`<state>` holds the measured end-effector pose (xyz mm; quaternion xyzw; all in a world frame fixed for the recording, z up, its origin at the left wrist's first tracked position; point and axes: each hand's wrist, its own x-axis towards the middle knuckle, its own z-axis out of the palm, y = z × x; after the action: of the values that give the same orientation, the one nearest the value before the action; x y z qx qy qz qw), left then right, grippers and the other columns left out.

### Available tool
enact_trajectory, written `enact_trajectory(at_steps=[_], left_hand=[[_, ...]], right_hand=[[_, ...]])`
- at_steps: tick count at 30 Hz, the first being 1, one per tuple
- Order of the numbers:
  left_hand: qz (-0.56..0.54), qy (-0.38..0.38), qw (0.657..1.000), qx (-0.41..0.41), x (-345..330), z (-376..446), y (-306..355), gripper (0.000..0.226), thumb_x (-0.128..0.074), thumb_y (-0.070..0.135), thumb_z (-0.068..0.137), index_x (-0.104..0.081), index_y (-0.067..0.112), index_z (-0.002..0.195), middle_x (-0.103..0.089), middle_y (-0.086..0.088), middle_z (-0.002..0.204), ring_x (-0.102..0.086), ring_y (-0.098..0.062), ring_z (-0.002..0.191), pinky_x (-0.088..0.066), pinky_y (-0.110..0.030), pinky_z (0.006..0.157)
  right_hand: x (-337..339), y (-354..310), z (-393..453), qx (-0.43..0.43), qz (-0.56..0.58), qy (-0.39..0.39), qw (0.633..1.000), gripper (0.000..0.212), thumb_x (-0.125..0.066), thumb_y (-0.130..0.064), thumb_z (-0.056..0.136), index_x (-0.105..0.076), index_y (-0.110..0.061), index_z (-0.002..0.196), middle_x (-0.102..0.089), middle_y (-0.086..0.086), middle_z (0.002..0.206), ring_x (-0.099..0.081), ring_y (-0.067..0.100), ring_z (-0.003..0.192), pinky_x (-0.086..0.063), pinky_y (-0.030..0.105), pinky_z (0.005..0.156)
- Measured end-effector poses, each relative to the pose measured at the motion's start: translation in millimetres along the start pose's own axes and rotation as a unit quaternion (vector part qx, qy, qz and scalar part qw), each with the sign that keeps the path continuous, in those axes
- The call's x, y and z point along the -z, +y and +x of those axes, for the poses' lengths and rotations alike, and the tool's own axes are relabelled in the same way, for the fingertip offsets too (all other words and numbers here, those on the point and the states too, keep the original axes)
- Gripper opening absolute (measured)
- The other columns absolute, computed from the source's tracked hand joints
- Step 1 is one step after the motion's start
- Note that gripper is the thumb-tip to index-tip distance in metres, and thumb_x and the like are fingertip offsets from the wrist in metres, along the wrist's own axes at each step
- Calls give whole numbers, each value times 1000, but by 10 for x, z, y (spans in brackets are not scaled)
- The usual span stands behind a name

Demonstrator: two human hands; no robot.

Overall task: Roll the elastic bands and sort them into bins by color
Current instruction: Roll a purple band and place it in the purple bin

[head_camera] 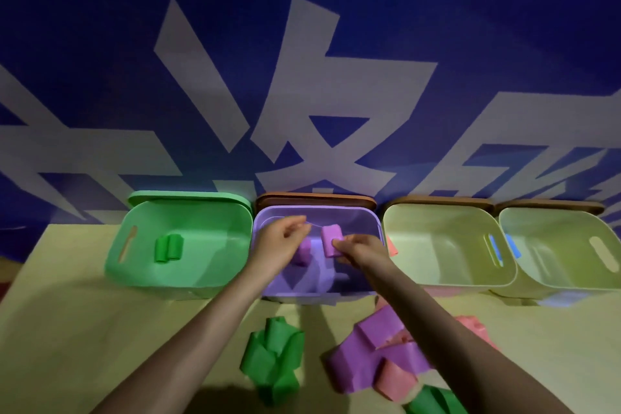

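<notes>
Both my hands reach over the purple bin (366,215). My right hand (356,250) pinches a rolled purple band (331,237) above the bin's inside. My left hand (285,239) hovers beside it with loosely curled fingers and holds nothing. Another purple roll (304,250) lies in the bin, partly hidden by my left hand. The green bin (215,276) at the left contains two green rolls (169,247). On the table near me lie loose green bands (274,360), purple bands (366,356) and pink bands (398,380).
Two pale yellow-green bins (437,265) (554,265) stand to the right of the purple bin; a pink piece (391,245) shows at the first one's left wall, blue at the second. A blue wall with large white characters (302,94) rises behind the bins.
</notes>
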<state>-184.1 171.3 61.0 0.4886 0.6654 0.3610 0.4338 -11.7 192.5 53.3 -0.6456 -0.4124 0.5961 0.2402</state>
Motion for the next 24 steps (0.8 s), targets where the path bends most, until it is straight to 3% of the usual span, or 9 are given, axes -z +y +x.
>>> enact_trajectory(at_steps=[2,5,6,8,10,12,15,19,24], left_hand=[[41,89,994,-46,129,54,-38,24,-57,13,93,-66,10,116,-61,2,103,-58,-11,90,-44,-15,77],[83,169,979,-75,235,101,-216,24,-55,8,92,-66,12,113,-53,1,104,-55,-17,93,-42,-22,80],[95,178,976,-79,245,104,-281,25,-56,7,91,-66,12,113,-52,-2,105,-54,-18,95,-39,-23,82],[115,177,975,-75,237,82,-394,26,-57,5,89,-66,11,113,-52,-7,107,-51,-20,98,-33,-18,82],[130,191,970,-76,256,62,-482,26,-58,2,87,-66,9,112,-53,-11,106,-52,-24,99,-31,-15,81],[148,216,959,-110,248,12,-518,25,-56,3,86,-66,8,108,-54,-11,105,-53,-25,97,-34,-16,83],[155,145,967,-143,40,-5,-424,25,-50,9,87,-67,10,105,-58,-5,105,-56,-19,90,-45,-27,80],[144,8,989,42,-344,310,-465,21,-58,17,90,-65,8,107,-69,-11,98,-65,-28,91,-49,-33,80],[283,-31,951,124,-488,686,-678,27,-57,24,92,-62,1,106,-68,-19,106,-61,-35,104,-45,-36,86]], right_hand=[[-70,122,303,-50,-53,46,996,31,-68,-11,87,-57,-10,57,-56,6,57,-52,15,51,-49,25,57],[-145,360,629,-78,-124,76,986,18,-71,-14,81,-58,-7,71,-59,11,79,-56,24,75,-47,34,69],[-174,398,686,-83,-132,78,985,14,-71,-14,80,-61,-4,81,-61,12,84,-59,25,79,-49,34,70],[-247,499,841,-100,-151,77,980,28,-71,-18,78,-65,3,96,-67,16,90,-65,30,86,-56,37,77],[-328,591,994,-110,-200,64,972,39,-70,-27,77,-65,5,99,-69,19,95,-67,33,91,-56,42,85],[-394,706,1182,-120,-205,59,970,38,-70,-27,69,-66,4,92,-70,19,90,-68,34,86,-56,44,84],[-449,657,1154,-129,-213,80,965,32,-70,-25,68,-66,0,88,-70,16,86,-68,31,82,-57,41,81],[-463,471,998,-145,-219,75,962,32,-70,-26,76,-68,1,93,-67,13,86,-64,26,80,-53,31,74],[-423,431,1036,-135,-251,47,957,38,-66,-32,85,-63,-2,107,-62,9,98,-59,24,97,-42,23,82]])
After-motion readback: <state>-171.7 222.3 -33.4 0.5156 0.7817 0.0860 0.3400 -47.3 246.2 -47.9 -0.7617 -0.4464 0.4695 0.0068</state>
